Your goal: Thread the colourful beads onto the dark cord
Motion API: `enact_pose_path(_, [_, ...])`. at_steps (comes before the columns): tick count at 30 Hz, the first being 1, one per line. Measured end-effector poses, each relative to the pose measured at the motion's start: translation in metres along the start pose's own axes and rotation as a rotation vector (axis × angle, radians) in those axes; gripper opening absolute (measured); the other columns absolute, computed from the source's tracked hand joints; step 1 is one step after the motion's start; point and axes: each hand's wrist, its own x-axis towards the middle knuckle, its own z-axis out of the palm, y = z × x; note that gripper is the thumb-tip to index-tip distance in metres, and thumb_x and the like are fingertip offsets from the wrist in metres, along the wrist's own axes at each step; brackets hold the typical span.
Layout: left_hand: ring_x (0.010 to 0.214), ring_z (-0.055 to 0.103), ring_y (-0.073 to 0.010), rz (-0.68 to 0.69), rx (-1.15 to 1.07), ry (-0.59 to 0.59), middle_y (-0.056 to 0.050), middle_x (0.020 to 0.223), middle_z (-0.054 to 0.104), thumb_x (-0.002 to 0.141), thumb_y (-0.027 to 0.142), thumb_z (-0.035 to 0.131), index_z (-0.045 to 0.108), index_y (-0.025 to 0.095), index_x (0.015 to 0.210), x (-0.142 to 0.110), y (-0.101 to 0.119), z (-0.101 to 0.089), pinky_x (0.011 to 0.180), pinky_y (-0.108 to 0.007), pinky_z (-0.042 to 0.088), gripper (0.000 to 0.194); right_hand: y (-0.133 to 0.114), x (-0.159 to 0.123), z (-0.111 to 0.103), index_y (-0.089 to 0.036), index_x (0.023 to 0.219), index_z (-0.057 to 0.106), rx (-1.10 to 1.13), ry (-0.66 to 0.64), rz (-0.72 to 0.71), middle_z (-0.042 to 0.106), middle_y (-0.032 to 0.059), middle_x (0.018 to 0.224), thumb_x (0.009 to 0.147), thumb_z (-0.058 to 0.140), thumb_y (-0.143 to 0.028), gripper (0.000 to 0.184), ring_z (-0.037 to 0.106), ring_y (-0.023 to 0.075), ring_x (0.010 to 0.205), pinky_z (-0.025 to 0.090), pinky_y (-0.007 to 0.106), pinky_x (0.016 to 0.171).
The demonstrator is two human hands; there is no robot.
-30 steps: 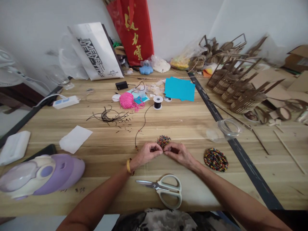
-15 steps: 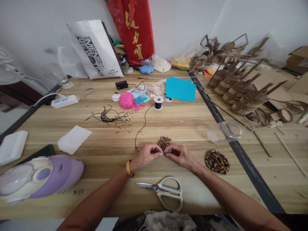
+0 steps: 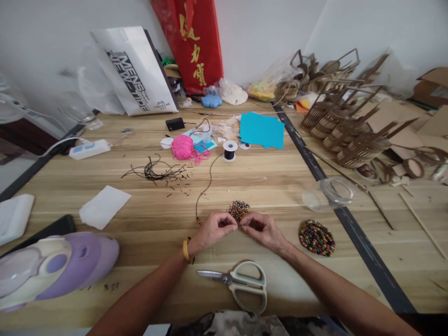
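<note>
Both my hands meet at the table's near middle. My left hand [image 3: 214, 227] is curled, its fingertips pinching the near edge of a small disc of coloured beads [image 3: 238, 208]. My right hand [image 3: 262, 227] is closed too, pinching the same beaded piece from the right. A thin black cord [image 3: 206, 186] runs from near my left hand back to a white spool [image 3: 229, 150]. A larger finished beaded disc [image 3: 317, 238] lies to the right of my right wrist. Scissors [image 3: 241, 283] with pale handles lie close to me, below my hands.
On the wooden table [image 3: 266, 179] are a purple and white device [image 3: 52, 266] at the near left, white paper [image 3: 103, 206], cut black cord pieces [image 3: 154, 170], pink yarn [image 3: 184, 146], blue paper [image 3: 262, 129], a clear lid [image 3: 331, 190] and cardboard baskets [image 3: 345, 126]. Bags lean on the wall.
My hands stay pinched at the small beaded disc with only slight finger movement. The view has drifted a little, shifting things slightly in frame.
</note>
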Motion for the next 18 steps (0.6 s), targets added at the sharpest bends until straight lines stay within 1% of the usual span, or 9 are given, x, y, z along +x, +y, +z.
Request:
enact_pose_path(2, [0.063, 0.05, -0.011, -0.006, -0.018, 0.001, -0.002, 0.068, 0.061, 0.075, 0.025, 0.063, 0.065, 0.011, 0.074, -0.001, 0.001, 0.0, 0.06, -0.021, 0.038, 0.014, 0.0, -0.001, 0.002, -0.016, 0.082, 0.062, 0.005, 0.029, -0.005, 0.061, 0.0031, 0.071, 0.082, 0.06, -0.035, 0.02, 0.049, 0.0115, 0.058, 0.036, 0.023, 0.052])
enact_pose_path(6, [0.058, 0.045, -0.0092, -0.031, -0.069, -0.001, 0.001, 0.062, 0.055, 0.074, 0.025, 0.063, 0.063, 0.011, 0.072, -0.001, 0.005, 0.0, 0.056, -0.02, 0.036, 0.014, 0.0, -0.001, 0.005, -0.016, 0.083, 0.06, 0.0, 0.059, 0.008, 0.058, 0.0023, 0.07, 0.083, 0.058, -0.037, 0.021, 0.047, 0.0114, 0.057, 0.035, 0.022, 0.051])
enact_pose_path(10, [0.057, 0.043, -0.0084, -0.04, -0.068, 0.018, 0.002, 0.062, 0.052, 0.075, 0.025, 0.062, 0.06, 0.012, 0.07, 0.001, 0.011, -0.003, 0.056, -0.02, 0.035, 0.014, 0.0, -0.001, 0.01, -0.017, 0.084, 0.057, 0.004, 0.049, 0.029, 0.053, 0.0006, 0.068, 0.085, 0.056, -0.039, 0.022, 0.043, 0.0109, 0.056, 0.032, 0.022, 0.049])
enact_pose_path(13, [0.057, 0.044, -0.0086, -0.048, -0.068, 0.026, 0.002, 0.062, 0.052, 0.075, 0.024, 0.06, 0.058, 0.013, 0.071, 0.002, 0.014, -0.004, 0.056, -0.02, 0.035, 0.012, 0.0, 0.0, 0.014, -0.018, 0.083, 0.055, 0.027, 0.048, 0.039, 0.05, -0.0002, 0.066, 0.085, 0.055, -0.041, 0.023, 0.043, 0.0111, 0.056, 0.032, 0.022, 0.049])
enact_pose_path(16, [0.058, 0.048, -0.0097, -0.087, -0.085, -0.01, 0.001, 0.062, 0.054, 0.075, 0.022, 0.058, 0.057, 0.013, 0.072, 0.003, 0.016, -0.002, 0.057, -0.02, 0.037, 0.009, 0.002, 0.0, 0.016, -0.018, 0.083, 0.054, 0.058, 0.054, 0.044, 0.051, 0.0003, 0.068, 0.086, 0.055, -0.04, 0.023, 0.046, 0.0119, 0.059, 0.035, 0.022, 0.052])
enact_pose_path(17, [0.059, 0.049, -0.0102, -0.103, -0.08, -0.042, 0.001, 0.063, 0.055, 0.075, 0.02, 0.058, 0.057, 0.013, 0.073, 0.003, 0.016, 0.0, 0.058, -0.021, 0.037, 0.008, 0.002, 0.0, 0.016, -0.018, 0.083, 0.054, 0.064, 0.059, 0.044, 0.052, 0.0005, 0.068, 0.086, 0.055, -0.04, 0.022, 0.047, 0.0123, 0.06, 0.036, 0.023, 0.053])
enact_pose_path(18, [0.06, 0.05, -0.0107, -0.11, -0.058, -0.044, 0.001, 0.063, 0.055, 0.075, 0.019, 0.057, 0.057, 0.013, 0.074, 0.003, 0.015, 0.002, 0.058, -0.021, 0.037, 0.006, 0.003, 0.0, 0.016, -0.018, 0.083, 0.055, 0.072, 0.064, 0.042, 0.052, 0.0006, 0.068, 0.086, 0.056, -0.039, 0.022, 0.048, 0.0127, 0.061, 0.037, 0.023, 0.054])
